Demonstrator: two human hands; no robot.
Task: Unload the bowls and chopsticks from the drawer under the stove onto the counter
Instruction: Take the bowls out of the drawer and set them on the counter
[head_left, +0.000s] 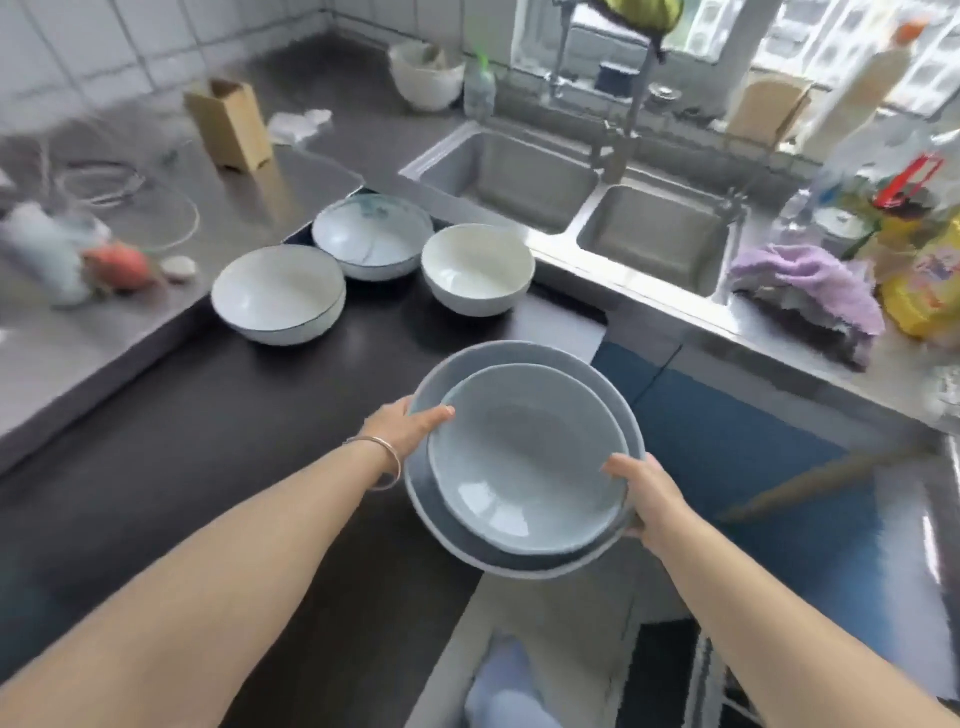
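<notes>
A stack of two grey-blue bowls (524, 457), the smaller nested in the larger, is gripped at its rims by the left hand (410, 423) at nine o'clock and the right hand (647, 491) at four o'clock, above the dark counter (208, 441) edge. Three white bowls (374, 270) stand at eleven o'clock.

The dark surface (156, 467) carries three white bowls: a blue-rimmed bowl (279, 294), a patterned bowl (372, 235) behind it, and a cream bowl (478, 269) nearest the sink.

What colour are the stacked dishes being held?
Pale blue-grey stacked dishes, clearest in the head view.
</notes>
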